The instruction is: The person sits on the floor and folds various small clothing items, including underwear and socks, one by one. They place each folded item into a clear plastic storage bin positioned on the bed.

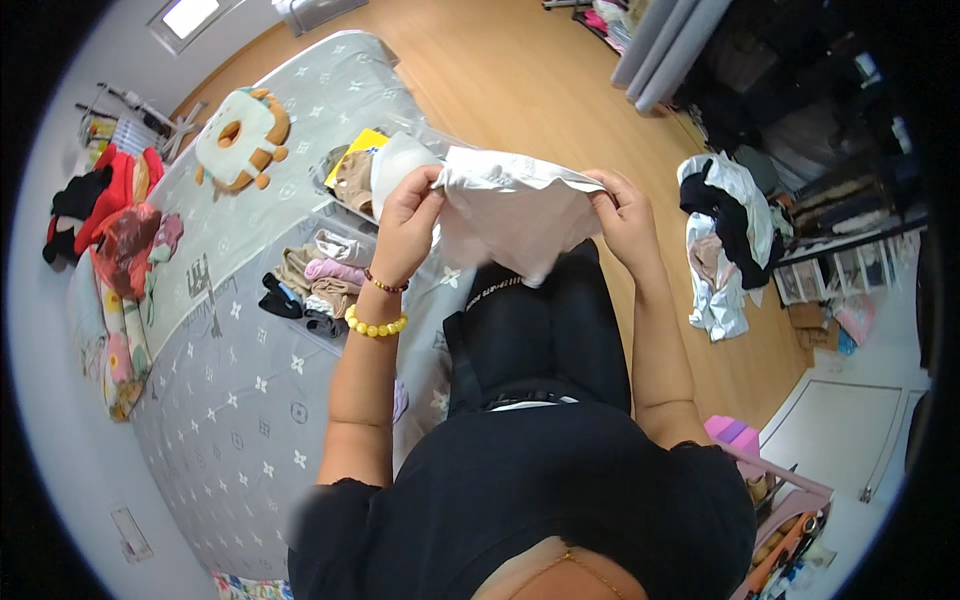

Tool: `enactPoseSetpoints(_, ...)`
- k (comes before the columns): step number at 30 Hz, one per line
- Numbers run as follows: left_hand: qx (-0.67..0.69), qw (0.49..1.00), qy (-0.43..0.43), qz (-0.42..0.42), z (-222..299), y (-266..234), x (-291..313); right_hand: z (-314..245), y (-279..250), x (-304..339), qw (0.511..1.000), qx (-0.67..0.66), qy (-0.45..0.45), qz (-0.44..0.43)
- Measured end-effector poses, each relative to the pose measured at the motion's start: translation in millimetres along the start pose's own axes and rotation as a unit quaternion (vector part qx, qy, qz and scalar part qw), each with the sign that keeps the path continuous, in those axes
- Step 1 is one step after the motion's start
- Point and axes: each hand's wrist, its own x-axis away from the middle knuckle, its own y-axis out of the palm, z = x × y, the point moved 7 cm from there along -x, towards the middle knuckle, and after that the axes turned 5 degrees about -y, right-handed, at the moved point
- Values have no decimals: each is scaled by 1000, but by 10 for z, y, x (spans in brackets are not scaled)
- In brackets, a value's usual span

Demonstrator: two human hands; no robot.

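Note:
A pair of pale pinkish-white underpants (515, 205) hangs stretched by its waistband in front of my thighs, narrowing toward the bottom. My left hand (408, 222) pinches one end of the waistband between thumb and fingers. At the other end, my right hand (624, 212) grips the opposite corner. Just beyond my left hand, a whitish rounded piece (400, 165) lies on an open clear box (440, 140) that also holds beige cloth (354, 182) and a yellow flat item (362, 150). Beside my left forearm is a second box with rolled beige, pink and black clothes (325, 275).
I sit at the edge of a bed with a grey patterned cover (250, 370). A bread-shaped plush (240, 140) lies on it, with red and black clothes (110, 205) along the wall. White and black clothes (725, 240) lie in a pile on the wooden floor (520, 80), near a clothes rack.

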Motion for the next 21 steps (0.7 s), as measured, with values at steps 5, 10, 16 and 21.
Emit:
enactPoseSetpoints(5,-69,993,91,-25,-35,164,312,-481,-191,325,954,183,-228,-61)
enactPoseSetpoints(10,-237,968,-12,-76,-947,343,1124,148,-8,1316,954,174,-100,-222)
enactPoseSetpoints(16,-185,974,-125,36,-1401,286,1576,723,-174,1710,963,-11,193,-187)
enactPoseSetpoints(21,-361,920,23,-151,-831,789,1299,1440,-370,1669,916,217,272,-200)
